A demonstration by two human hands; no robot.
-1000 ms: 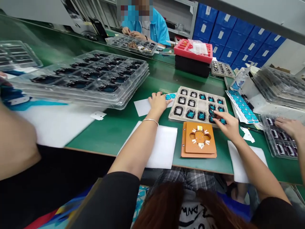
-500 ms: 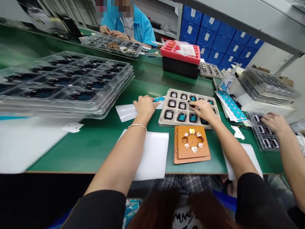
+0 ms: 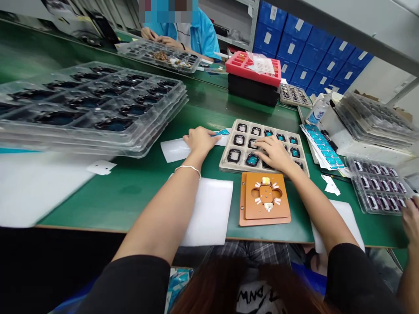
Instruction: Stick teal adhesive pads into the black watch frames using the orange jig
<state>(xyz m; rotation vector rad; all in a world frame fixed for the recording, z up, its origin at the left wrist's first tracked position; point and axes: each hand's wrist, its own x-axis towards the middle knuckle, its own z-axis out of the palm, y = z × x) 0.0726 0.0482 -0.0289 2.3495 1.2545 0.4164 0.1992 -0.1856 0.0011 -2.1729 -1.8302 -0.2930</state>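
A beige tray holds rows of black square frames, some with blue film inside. Over its middle is my right hand, fingers apart, with fingertips at a black frame in the middle row. My left hand rests left of the tray, on a white sheet with blue film pieces near its fingertips. Its fingers are bent together, and whatever they grip is too small to make out. An orange fixture with a shaped recess and white tabs lies in front of the tray.
Stacked clear trays fill the left side. White foam lies near the front edge. Blue film sheets and a clear tray of parts are at the right, beside another person's hand. A red bin stands behind.
My right hand has shifted left across the tray, and its fingers have spread. The other person's hand has moved off the clear tray to the right. The camera view has shifted slightly.
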